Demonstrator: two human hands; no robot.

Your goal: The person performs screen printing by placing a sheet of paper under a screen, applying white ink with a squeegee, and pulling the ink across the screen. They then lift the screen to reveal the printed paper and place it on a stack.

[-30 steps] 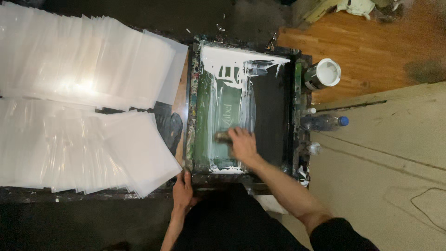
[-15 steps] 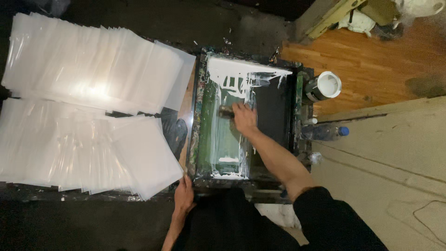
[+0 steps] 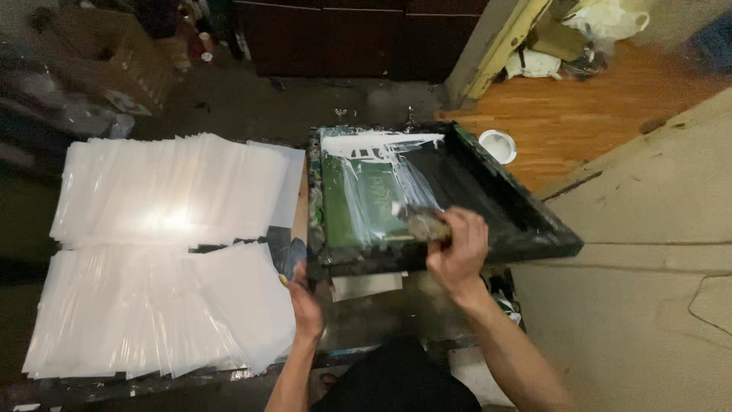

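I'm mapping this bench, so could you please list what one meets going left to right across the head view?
Fanned stacks of translucent white plastic sheets → left hand → black-framed printing screen smeared with white ink → right hand gripping a squeegee → white round tub.

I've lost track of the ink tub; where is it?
In the head view the white tub sits on the wooden floor, just beyond the screen frame's far right corner.
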